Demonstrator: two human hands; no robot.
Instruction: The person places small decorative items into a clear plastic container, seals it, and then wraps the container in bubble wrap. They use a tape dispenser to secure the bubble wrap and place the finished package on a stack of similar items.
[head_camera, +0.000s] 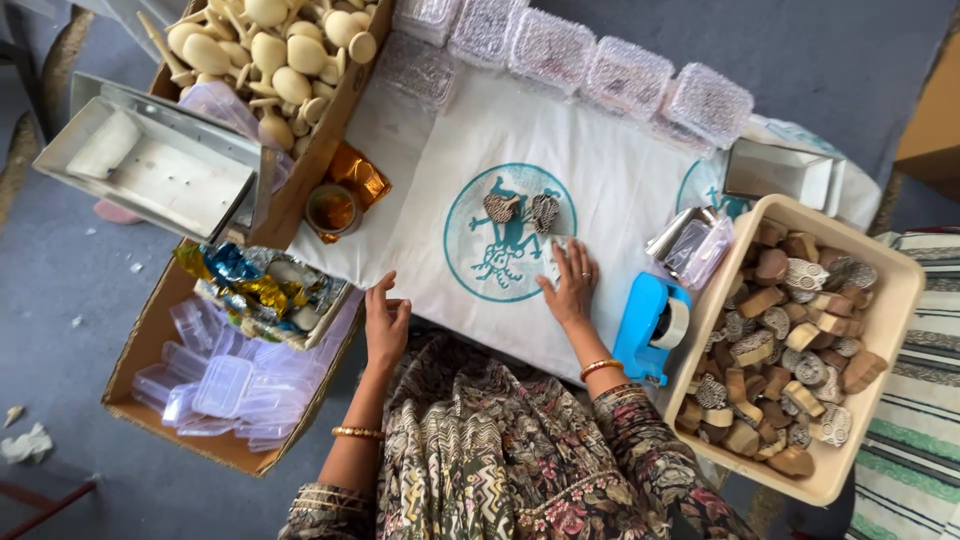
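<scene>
Grey carpeted floor (70, 270) surrounds our low worktop (600, 180), which is draped in white cloth printed with a teal round emblem (508, 233). Nearest us, our left hand (386, 325) rests at the cloth's near edge, fingers loosely curled and holding nothing, just beside a cardboard box of clear plastic tubs (225, 385) and shiny foil wrappers (262, 285). Our right hand (572, 283) lies flat on the cloth, fingers spread, empty. Just beyond its fingertips, apart from them, two carved wooden stamps (522, 209) sit side by side on the emblem. Right of that hand stands a blue tape dispenser (652, 325), then a cream tray of wooden stamps (800, 340). Farther off lie bubble-wrapped boxes (590, 60) and wooden spoons (270, 50).
</scene>
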